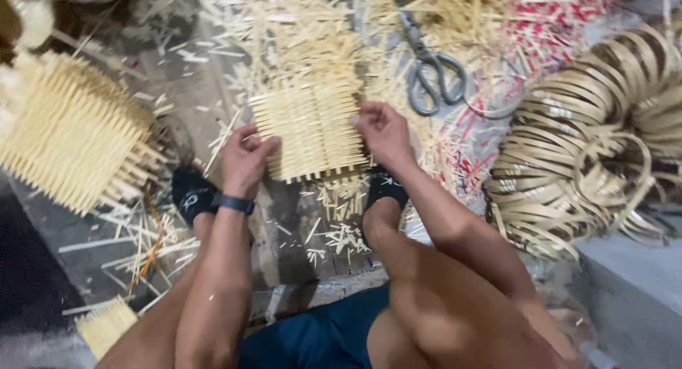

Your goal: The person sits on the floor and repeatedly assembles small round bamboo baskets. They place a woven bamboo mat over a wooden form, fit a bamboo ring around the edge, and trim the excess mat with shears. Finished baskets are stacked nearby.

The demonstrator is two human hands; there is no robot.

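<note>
One woven bamboo mat (pixel 310 131); left hand (pixel 245 159) and right hand (pixel 382 131) each grip clenched on it.

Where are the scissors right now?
The scissors lie on the floor among bamboo slivers, up and right of the woven mat, beyond the right hand.

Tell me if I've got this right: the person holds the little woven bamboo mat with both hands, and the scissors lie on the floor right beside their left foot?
Not quite. Both hands, left hand and right hand, do grip the woven bamboo mat, but the scissors lie beyond the mat, up and to the right of it among loose bamboo strips, well away from either foot. The head view shows this.
</note>
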